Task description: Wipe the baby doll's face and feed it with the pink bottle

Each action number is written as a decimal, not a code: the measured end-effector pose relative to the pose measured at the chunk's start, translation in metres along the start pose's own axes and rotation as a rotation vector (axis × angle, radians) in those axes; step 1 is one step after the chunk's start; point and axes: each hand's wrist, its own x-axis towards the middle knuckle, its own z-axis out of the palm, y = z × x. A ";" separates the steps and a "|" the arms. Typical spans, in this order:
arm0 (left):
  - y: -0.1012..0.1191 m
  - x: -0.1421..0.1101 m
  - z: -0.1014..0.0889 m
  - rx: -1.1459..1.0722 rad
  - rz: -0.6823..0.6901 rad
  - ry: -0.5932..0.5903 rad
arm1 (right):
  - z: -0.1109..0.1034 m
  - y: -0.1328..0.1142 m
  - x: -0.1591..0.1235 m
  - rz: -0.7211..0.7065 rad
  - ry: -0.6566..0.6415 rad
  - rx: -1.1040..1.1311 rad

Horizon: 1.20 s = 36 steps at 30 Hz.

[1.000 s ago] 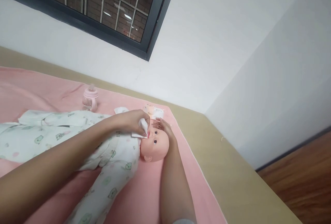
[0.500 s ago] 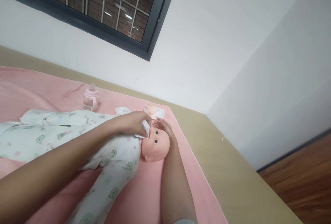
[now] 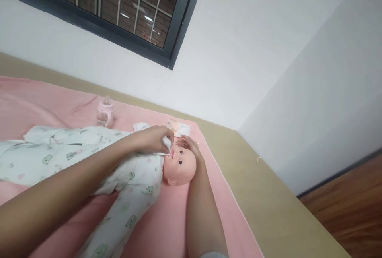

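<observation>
A baby doll (image 3: 182, 172) lies on its back, its bald head to the right, dressed in a white suit (image 3: 98, 140) printed with green figures. My left hand (image 3: 156, 138) reaches across the doll's body and pinches a white tissue (image 3: 167, 144) beside its mouth and chin. My right hand (image 3: 192, 147) curves round the far side of the head, fingers stretched out and lying along it. Part of the doll's face on that side is hidden by my hands.
A pink blanket (image 3: 173, 218) covers much of the wooden surface (image 3: 253, 194). Behind the doll stand a pink-topped baby bottle (image 3: 105, 113) and a small white and orange packet (image 3: 179, 127). A white wall (image 3: 209, 95) with a barred window (image 3: 131, 7) rises behind.
My left hand has shifted slightly left with the tissue, and more of the doll's mouth shows. My right hand and the doll have hardly moved.
</observation>
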 end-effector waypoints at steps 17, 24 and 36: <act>-0.004 0.006 0.005 0.040 0.050 0.115 | -0.003 0.007 0.005 0.046 -0.043 0.055; -0.001 0.008 0.007 0.085 0.046 0.157 | -0.004 0.010 0.007 0.076 -0.018 0.143; 0.013 0.001 0.004 0.018 0.039 0.134 | -0.008 0.014 0.014 0.077 -0.062 0.211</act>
